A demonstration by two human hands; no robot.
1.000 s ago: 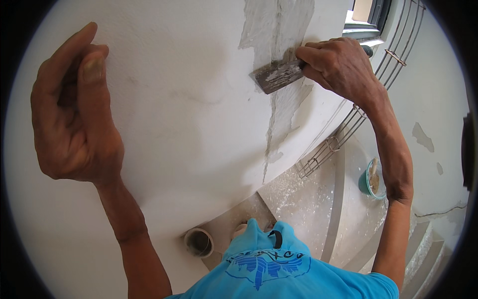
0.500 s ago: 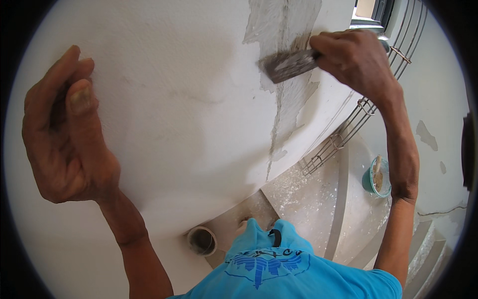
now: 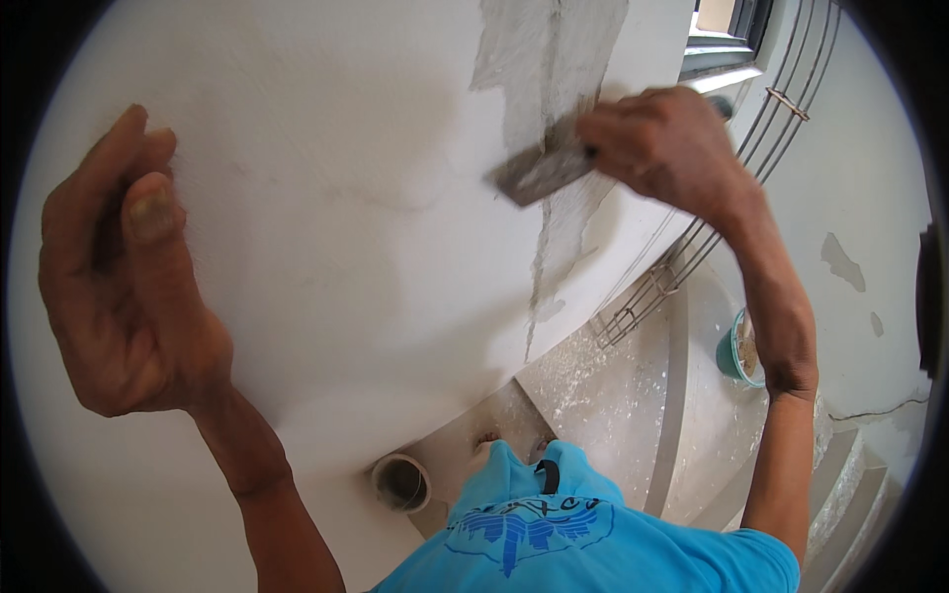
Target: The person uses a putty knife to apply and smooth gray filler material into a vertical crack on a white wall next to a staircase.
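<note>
My right hand (image 3: 662, 143) grips a scraper (image 3: 542, 176) by its handle. The scraper's flat, stained blade points left, over the grey bare strip (image 3: 516, 69) in the white wall (image 3: 326, 158); its far end is smeared by motion, so I cannot tell if the edge touches. A dark crack (image 3: 537, 272) runs down the strip and thins out lower on the wall. At the left, my left hand (image 3: 129, 287) is raised close to the wall, fingers loosely curved, thumb apart, nothing in it.
Below the wall stands a pale bucket (image 3: 401, 482) beside my feet. A teal bucket (image 3: 732, 356) with sandy material is partly behind my right forearm. A steel rebar cage (image 3: 652, 287) slants along the right. Steps (image 3: 850, 474) lie lower right; a window (image 3: 732, 44) is upper right.
My right hand and the scraper have moved down and left across the bare strip. My left hand has barely shifted.
</note>
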